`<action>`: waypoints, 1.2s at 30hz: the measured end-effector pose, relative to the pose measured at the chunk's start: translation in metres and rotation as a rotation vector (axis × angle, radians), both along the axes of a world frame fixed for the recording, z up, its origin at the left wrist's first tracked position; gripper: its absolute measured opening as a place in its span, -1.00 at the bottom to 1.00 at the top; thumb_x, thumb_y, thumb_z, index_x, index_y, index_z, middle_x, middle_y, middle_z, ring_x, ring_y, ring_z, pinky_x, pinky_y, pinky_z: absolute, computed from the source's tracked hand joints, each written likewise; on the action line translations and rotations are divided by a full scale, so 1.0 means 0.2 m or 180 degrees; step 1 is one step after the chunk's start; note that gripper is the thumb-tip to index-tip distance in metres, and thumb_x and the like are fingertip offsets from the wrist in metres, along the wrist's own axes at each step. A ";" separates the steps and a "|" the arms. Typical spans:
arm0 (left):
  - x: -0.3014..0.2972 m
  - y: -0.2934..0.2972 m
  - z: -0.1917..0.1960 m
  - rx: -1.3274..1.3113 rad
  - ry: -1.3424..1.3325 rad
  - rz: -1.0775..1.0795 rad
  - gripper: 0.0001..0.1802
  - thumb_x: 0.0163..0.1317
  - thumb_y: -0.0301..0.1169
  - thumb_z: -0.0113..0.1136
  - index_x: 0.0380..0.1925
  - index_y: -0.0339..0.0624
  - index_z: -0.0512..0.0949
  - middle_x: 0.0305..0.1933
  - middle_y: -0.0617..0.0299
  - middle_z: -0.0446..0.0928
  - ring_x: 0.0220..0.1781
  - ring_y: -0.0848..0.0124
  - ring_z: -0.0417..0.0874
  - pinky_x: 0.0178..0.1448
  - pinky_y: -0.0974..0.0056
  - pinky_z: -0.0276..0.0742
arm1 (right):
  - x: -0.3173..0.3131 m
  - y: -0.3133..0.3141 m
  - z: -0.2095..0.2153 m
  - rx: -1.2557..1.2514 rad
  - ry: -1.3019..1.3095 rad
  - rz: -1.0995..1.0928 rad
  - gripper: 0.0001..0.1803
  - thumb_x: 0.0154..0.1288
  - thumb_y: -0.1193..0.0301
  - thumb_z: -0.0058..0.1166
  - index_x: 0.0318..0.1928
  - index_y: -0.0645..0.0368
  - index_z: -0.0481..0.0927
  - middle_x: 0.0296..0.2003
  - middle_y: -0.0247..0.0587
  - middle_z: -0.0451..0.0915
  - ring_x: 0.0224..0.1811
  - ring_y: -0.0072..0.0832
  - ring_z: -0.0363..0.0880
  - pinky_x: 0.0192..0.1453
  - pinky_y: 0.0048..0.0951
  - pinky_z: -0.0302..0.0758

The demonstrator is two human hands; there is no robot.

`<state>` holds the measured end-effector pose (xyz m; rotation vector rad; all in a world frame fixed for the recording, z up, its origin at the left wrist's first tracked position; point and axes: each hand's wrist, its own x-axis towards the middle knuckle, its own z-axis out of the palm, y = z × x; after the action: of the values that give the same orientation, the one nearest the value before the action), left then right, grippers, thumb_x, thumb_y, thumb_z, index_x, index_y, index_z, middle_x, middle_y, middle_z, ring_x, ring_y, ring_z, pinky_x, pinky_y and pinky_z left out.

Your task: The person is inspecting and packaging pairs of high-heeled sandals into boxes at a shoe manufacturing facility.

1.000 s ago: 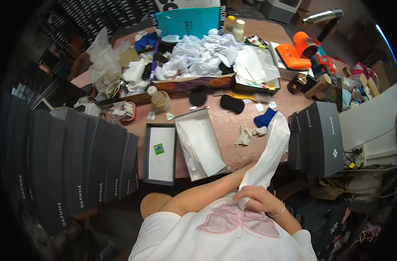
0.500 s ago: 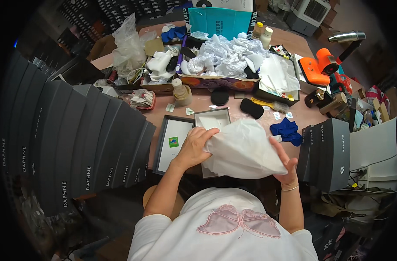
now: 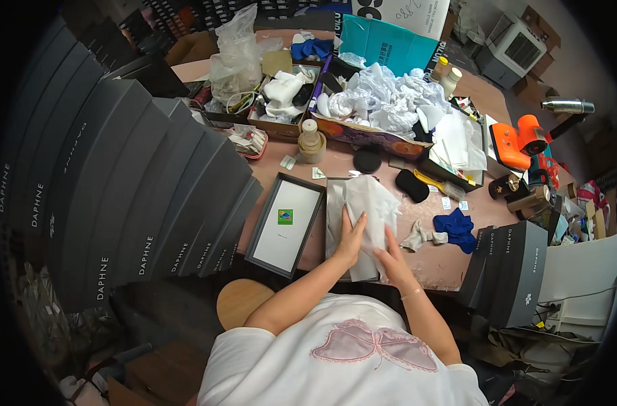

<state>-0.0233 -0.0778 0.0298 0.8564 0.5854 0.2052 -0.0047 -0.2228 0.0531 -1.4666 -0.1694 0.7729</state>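
Observation:
A bundle of white tissue paper (image 3: 371, 203) is between my hands, over an open grey shoebox (image 3: 331, 181); whatever the paper wraps, if anything, is hidden. My left hand (image 3: 350, 241) presses along its left side, thumb and fingers against the sheet. On the opposite side my right hand (image 3: 394, 260) holds the paper's lower right edge. Left of the box lies a grey box lid (image 3: 253, 250), its white inside facing up with a small green sticker (image 3: 285, 216). Beside my right hand rest a crumpled off-white cloth (image 3: 417, 238) and a blue cloth (image 3: 457, 230).
Grey shoeboxes (image 3: 129, 183) are stacked at the left, others (image 3: 515, 271) at the right. Behind my hands are a black sponge (image 3: 413, 185), a yellow-handled brush (image 3: 429, 181), a round black tin (image 3: 367, 160), a bottle (image 3: 312, 143) and a carton of crumpled paper (image 3: 369, 137).
The paper has gone from spread wide to a narrower bundle over the box. My right hand has moved left, towards my left hand. The view has shifted, and the off-white cloth shows more fully.

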 end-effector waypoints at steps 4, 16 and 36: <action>-0.14 0.06 -0.22 0.0560 0.0185 -0.0261 -0.26 0.32 -0.38 0.08 0.39 -0.30 -0.04 0.42 -0.04 0.11 0.42 0.28 0.17 0.40 0.20 0.14 | 0.04 0.14 -0.41 -0.1835 -0.1821 0.0961 -0.22 0.24 0.42 0.03 0.38 0.39 -0.01 0.27 0.34 0.20 0.31 0.08 0.24 0.36 -0.20 0.21; -0.69 0.62 -0.04 0.4284 0.0454 -0.1043 -0.75 0.15 -0.30 0.26 -0.39 -0.28 0.50 -0.48 0.03 0.53 -0.46 0.07 0.58 -0.32 0.06 0.48 | 0.08 -0.17 0.05 -0.0970 -0.1437 0.0278 -0.53 0.26 0.45 0.11 0.16 0.33 0.40 -0.04 0.03 0.53 -0.16 -0.34 0.61 -0.15 -0.41 0.57; -0.58 0.25 0.03 0.1115 0.0390 -0.1363 -0.32 0.35 -0.25 0.10 0.31 -0.39 0.10 0.14 -0.03 0.43 0.18 0.32 0.45 0.24 0.27 0.35 | 0.08 -0.09 0.02 -0.0890 -0.1201 -0.0037 -0.46 0.35 0.15 0.01 0.19 0.24 0.41 -0.01 0.07 0.56 -0.10 -0.16 0.61 -0.04 -0.25 0.50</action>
<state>-0.1384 -0.0276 0.0354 1.3190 0.4722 -0.1410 0.0122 -0.2413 0.0576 -1.8714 -0.3490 0.5171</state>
